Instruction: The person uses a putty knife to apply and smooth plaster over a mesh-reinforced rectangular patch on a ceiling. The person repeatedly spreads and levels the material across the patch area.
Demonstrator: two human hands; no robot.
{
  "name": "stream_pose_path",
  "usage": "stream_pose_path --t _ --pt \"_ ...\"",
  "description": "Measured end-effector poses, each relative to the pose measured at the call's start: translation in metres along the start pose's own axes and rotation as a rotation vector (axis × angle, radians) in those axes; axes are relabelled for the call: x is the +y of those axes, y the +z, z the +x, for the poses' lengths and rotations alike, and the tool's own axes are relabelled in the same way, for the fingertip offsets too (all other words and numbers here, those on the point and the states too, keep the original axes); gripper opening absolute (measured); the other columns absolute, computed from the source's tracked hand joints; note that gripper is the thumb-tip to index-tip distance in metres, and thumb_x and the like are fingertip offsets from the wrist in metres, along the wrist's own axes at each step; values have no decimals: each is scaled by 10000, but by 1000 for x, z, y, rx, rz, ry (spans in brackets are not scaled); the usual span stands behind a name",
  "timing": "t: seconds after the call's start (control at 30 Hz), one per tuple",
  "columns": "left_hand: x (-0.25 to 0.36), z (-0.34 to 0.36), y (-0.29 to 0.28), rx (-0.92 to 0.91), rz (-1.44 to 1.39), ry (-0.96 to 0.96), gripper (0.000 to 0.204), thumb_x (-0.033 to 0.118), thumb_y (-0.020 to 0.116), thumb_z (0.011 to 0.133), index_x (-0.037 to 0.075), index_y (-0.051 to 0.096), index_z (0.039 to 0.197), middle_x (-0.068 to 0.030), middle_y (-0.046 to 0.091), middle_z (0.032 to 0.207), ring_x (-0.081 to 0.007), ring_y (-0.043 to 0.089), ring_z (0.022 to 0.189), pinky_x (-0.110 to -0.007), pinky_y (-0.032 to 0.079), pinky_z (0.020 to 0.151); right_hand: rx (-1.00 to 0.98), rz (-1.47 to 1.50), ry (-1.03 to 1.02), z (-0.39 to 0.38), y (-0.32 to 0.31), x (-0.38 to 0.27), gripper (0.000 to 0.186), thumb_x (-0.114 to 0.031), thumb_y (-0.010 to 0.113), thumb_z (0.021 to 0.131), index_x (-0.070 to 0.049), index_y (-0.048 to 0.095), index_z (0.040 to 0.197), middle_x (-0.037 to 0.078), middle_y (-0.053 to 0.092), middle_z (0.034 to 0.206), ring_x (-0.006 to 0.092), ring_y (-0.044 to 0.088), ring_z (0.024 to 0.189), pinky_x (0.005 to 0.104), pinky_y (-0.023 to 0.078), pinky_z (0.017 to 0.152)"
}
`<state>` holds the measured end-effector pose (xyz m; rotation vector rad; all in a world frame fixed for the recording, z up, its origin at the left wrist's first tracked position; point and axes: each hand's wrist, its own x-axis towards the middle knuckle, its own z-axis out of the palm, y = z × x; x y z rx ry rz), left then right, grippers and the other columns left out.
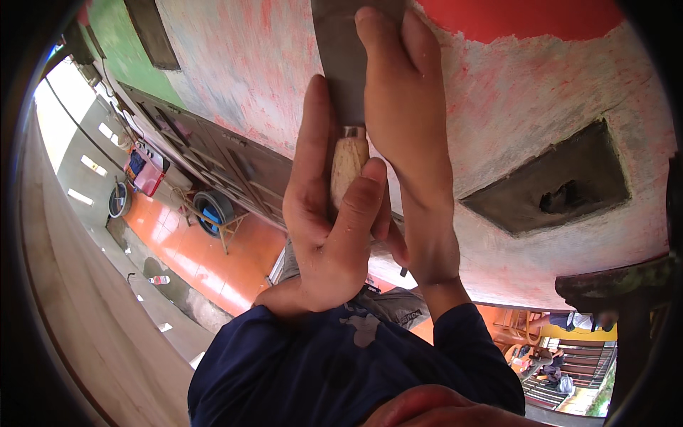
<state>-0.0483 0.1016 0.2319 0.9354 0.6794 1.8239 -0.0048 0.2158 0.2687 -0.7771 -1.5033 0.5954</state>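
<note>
A scraper with a wide grey metal blade point(345, 71) and a short wooden handle point(348, 167) is held upright before the wall. My left hand point(324, 220) is wrapped round the handle, its thumb across the wood and its index finger stretched along the blade's left edge. Higher up, my right hand point(405, 107) grips the blade's right side. Its thumb lies on the grey face, and most of its other fingers are hidden. The blade's far end runs out of view at the top. Behind both hands is the painted wall point(512, 99), whitish with worn pink streaks.
A dark grey recessed patch point(555, 181) with a ragged hole sits in the wall at right. Solid red paint point(519, 14) covers its top. Beyond at left are a brown door point(206, 142), an orange tiled floor point(181, 238), a black tub point(212, 212) and a pink basin point(149, 174).
</note>
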Motion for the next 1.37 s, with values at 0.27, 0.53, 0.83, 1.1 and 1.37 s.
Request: stream_pose_path --t 0.27,0.53,0.83,1.1,1.37 --pt "-2 0 -6 -63 -20 -62 685 79 478 981 -24 137 1566 -12 499 729 -21 387 492 -185 411 334 -7 37 -75 -3 0 8 242 -191 473 991 44 475 933 288 587 857 466 562 785 498 438 713" --pt "3 0 -2 1 -69 -66 687 106 485 985 -26 141 1565 -15 507 737 -15 380 488 -185 411 332 14 124 -46 -12 4 10 223 -170 459 1001 40 483 927 241 592 826 351 600 745 459 446 668" --pt "-1 -3 -9 3 -104 -117 665 127 475 1009 -26 145 1565 -9 522 726 -9 363 459 -176 393 333 60 23 -11 -12 0 4 225 -183 485 997 24 474 908 243 559 746 381 564 667 475 428 626" --pt "-8 3 -14 -88 -106 -20 651 116 467 1014 4 153 1573 -12 537 753 -5 392 476 -177 399 333 27 10 -18 -4 -5 7 233 -198 471 1006 26 492 942 251 612 826 413 596 740 468 452 671" --pt "-8 -4 -4 -42 -74 13 681 126 479 1015 11 116 1579 -133 588 1190 -23 413 480 -184 425 341 -1 81 99 -16 -11 -6 228 -222 476 1022 -7 550 1049 189 650 907 345 624 807 440 471 725"
